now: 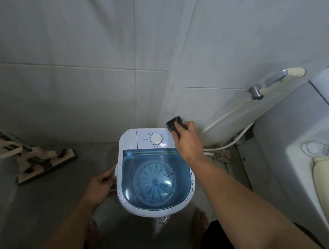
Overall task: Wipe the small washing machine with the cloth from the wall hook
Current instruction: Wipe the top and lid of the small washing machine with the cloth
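One small washing machine [154,172] stands on the floor in the tiled corner, blue see-through lid [156,179] shut, one white dial [156,139] on the panel behind it. Dark specks dot the rim and lid, so wiping looks barely begun. Left hand [101,185] grips the left rim, likely bracing the tub against the push. Right hand [187,140] clenches one dark folded cloth [174,123] at the back right corner of the panel, probably the starting edge. One mop [37,159] lies left, one spray hose [272,82] hangs on the wall at right; both look unused.
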Motion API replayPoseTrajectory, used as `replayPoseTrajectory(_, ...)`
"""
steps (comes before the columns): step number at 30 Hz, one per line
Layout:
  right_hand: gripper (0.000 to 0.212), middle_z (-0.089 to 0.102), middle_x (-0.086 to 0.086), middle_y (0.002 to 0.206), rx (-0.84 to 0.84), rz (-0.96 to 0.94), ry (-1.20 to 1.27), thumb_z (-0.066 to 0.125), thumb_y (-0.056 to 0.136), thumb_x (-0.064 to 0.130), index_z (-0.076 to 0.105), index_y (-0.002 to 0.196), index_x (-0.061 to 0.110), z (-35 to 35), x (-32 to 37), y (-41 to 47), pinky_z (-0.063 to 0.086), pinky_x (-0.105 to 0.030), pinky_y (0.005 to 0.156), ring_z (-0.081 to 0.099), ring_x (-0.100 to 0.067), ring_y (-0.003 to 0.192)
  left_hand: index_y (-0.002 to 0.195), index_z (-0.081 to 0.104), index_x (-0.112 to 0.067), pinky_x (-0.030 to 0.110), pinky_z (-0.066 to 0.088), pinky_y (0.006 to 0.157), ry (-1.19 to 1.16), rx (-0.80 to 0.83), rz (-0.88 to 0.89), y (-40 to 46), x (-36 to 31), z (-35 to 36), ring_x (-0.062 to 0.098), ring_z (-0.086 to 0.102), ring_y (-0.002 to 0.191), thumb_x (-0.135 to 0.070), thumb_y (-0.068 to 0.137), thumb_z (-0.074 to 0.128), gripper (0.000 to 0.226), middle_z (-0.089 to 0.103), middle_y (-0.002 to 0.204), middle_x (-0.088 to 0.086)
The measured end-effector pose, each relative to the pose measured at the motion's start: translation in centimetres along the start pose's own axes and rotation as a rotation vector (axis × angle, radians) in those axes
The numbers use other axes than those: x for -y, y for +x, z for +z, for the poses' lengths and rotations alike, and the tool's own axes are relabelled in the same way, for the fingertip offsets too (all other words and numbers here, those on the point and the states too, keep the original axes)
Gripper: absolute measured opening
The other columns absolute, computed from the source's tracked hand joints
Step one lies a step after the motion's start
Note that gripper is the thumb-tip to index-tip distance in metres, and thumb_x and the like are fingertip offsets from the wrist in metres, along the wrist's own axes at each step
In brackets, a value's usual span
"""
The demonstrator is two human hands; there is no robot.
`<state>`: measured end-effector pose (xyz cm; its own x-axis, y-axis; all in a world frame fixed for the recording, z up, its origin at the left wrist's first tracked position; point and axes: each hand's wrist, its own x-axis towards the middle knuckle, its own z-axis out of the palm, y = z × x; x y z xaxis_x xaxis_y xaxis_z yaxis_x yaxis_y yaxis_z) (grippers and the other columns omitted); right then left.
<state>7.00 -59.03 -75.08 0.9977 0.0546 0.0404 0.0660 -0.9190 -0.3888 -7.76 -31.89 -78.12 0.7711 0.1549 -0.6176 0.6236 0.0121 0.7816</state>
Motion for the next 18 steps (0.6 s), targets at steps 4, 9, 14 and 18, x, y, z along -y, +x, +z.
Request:
replayPoseTrajectory(4,0.047,0.047,-0.011,0.128,0.043,-0.148,-0.111,0.051,0.102,0.041,0.05,0.147,0.026,1.5,0.3,-3.5,0.059,-0.05,0.078,0.054,-0.032,0.11,0.132,0.058,-0.029,0.019,0.057,0.059,-0.003,-0.006,0.001,0.0,0.1,0.0,0.016,0.071,0.079,-0.005,0.1,0.049,0.041,0.074,0.102,0.007)
replayPoseTrajectory(9,0.045,0.049,-0.005,0.126,0.013,-0.205,-0.044,0.052,0.102,0.041,0.053,0.145,0.027,0.4,-2.7,-3.9,0.061,-0.047,0.074,0.059,-0.028,0.106,0.134,0.057,-0.026,0.031,0.057,0.071,0.015,-0.002,-0.004,0.2,0.2,-0.3,0.023,0.071,0.087,-0.006,0.099,0.05,0.041,0.073,0.108,0.012)
replayPoseTrajectory(14,0.05,0.045,-0.006,0.129,0.011,0.039,0.014,0.048,0.104,0.04,0.04,0.153,0.028,-0.6,-3.8,0.3,0.057,-0.045,0.086,0.06,-0.029,0.107,0.135,0.054,-0.024,0.018,0.057,0.056,0.018,-0.013,-0.006,-0.1,-0.2,0.1,0.019,0.069,0.081,-0.003,0.099,0.049,0.042,0.071,0.103,0.011)
replayPoseTrajectory(18,0.049,0.044,-0.007,0.131,0.03,0.075,0.034,0.042,0.106,0.044,0.045,0.151,0.026,0.9,-3.4,-1.3,0.058,-0.046,0.086,0.06,-0.03,0.108,0.136,0.056,-0.021,0.027,0.056,0.066,0.025,-0.014,-0.005,0.1,0.0,0.0,0.023,0.07,0.086,-0.004,0.099,0.049,0.041,0.071,0.108,0.014)
